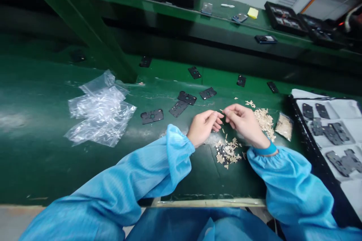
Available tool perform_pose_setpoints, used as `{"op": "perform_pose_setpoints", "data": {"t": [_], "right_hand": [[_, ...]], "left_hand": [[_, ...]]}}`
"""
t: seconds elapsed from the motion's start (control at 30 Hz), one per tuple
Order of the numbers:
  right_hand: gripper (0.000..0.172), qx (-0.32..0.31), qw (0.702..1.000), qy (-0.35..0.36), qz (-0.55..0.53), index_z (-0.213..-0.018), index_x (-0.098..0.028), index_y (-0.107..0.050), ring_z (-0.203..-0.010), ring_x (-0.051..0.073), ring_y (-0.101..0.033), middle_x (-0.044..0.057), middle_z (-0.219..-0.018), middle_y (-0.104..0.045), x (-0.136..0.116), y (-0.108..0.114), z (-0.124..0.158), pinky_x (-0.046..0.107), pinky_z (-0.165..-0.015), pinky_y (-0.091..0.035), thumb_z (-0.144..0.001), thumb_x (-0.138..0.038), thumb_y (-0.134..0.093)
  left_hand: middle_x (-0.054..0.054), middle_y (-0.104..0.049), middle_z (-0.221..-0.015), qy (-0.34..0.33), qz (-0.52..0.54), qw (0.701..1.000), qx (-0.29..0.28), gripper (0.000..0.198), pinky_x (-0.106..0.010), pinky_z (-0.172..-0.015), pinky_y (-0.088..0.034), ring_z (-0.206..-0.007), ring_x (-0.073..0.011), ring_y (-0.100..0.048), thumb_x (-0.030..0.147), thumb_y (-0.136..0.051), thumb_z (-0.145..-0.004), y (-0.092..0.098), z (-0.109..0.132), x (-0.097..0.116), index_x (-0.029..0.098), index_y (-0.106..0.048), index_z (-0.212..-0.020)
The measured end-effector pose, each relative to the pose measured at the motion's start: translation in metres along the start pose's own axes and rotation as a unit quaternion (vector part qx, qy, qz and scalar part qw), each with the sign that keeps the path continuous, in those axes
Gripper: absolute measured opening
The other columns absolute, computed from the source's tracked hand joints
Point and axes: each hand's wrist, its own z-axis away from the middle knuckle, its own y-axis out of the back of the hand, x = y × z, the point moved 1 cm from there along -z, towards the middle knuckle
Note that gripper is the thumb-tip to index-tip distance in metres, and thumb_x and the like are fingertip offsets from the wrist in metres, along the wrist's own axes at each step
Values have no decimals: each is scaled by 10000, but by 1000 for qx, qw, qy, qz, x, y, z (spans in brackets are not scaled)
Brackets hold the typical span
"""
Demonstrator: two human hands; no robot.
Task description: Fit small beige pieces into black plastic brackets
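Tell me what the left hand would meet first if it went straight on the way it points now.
Most likely the right hand: the left hand points towards it, with very little gap between them in the picture. Depth, and whether they already touch, is unclear.

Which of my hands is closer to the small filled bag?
Right. Your right hand is left of the bag, with a tan pile between; your left hand is farther left.

Glossy plastic bags; matt plates
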Motion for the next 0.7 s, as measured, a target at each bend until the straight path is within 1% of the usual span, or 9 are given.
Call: {"op": "perform_pose_setpoints", "data": {"t": [0.13, 0.23, 0.3, 0.37, 0.43, 0.5, 0.57, 0.6, 0.7], "right_hand": [[188, 24, 982, 80, 168, -851, -175, -697, -586, 143, -580, 25, -711, -697, -25, -8, -69, 279, -592, -458, -913, -349, -659], [94, 51, 928, 149, 339, -900, -173, -727, -828, 228, -676, 77, -884, -750, -37, -36, -127, 348, -802, -511, -889, -239, -661], [232, 54, 891, 165, 418, -1065, -146, -727, -988, 287, -678, 148, -1108, -735, -40, -58, -155, 389, -877, -520, -897, -301, -688], [364, 40, 860, 153, 485, -1189, -99, -700, -1098, 337, -658, 213, -1240, -691, -41, -75, -173, 414, -902, -527, -911, -333, -683], [310, 17, 835, 146, 531, -1169, -66, -719, -1125, 364, -661, 255, -1220, -695, -43, -82, -181, 431, -914, -526, -952, -253, -599], [277, 9, 821, 140, 553, -1087, -53, -751, -1097, 388, -681, 278, -1135, -719, -46, -78, -182, 460, -917, -521, -944, -150, -534], [262, 33, 830, 139, 539, -1014, -65, -768, -1051, 398, -701, 269, -1049, -743, -52, -63, -176, 481, -911, -520, -913, -110, -531], [243, 54, 846, 141, 511, -977, -80, -773, -1014, 386, -714, 246, -998, -755, -54, -53, -170, 476, -903, -526, -901, -112, -545], [167, 75, 930, 138, 333, -856, -134, -755, -779, 272, -738, 115, -758, -745, -56, -22, -131, 378, -792, -564, -861, -138, -588]], "left_hand": [[-27, -647, -716, 3, 15, 1000, 11, 385, -186, -525, -546, -577, -88, -639, 492, -618, -952, 0, 0, -1, 117, -699, -912], [-18, -631, -714, 7, 31, 999, 35, 361, -189, -512, -551, -563, -85, -630, 468, -599, -965, 0, -1, -1, 123, -689, -911], [-15, -622, -711, 6, 36, 998, 49, 345, -194, -511, -562, -569, -89, -633, 452, -596, -967, 1, -2, 0, 123, -684, -909], [-11, -613, -700, 6, 38, 998, 54, 340, -205, -508, -572, -571, -97, -638, 445, -590, -968, 1, -2, 0, 123, -676, -903], [-12, -609, -700, 9, 39, 998, 54, 352, -214, -503, -577, -573, -102, -639, 459, -585, -969, 1, -3, 0, 125, -671, -898], [-18, -615, -719, 10, 38, 998, 55, 373, -215, -504, -578, -582, -102, -639, 483, -586, -968, 1, -3, 0, 127, -670, -900], [-25, -617, -743, 7, 35, 998, 59, 390, -213, -506, -576, -596, -101, -639, 505, -588, -966, 2, -3, 0, 128, -670, -908], [-28, -619, -761, 4, 34, 997, 62, 392, -215, -510, -578, -608, -102, -643, 511, -589, -965, 2, -4, -1, 130, -668, -922], [-52, -647, -889, -16, 38, 996, 83, 367, -231, -549, -599, -688, -118, -676, 504, -627, -947, 4, -6, -2, 147, -641, -1026]]}}
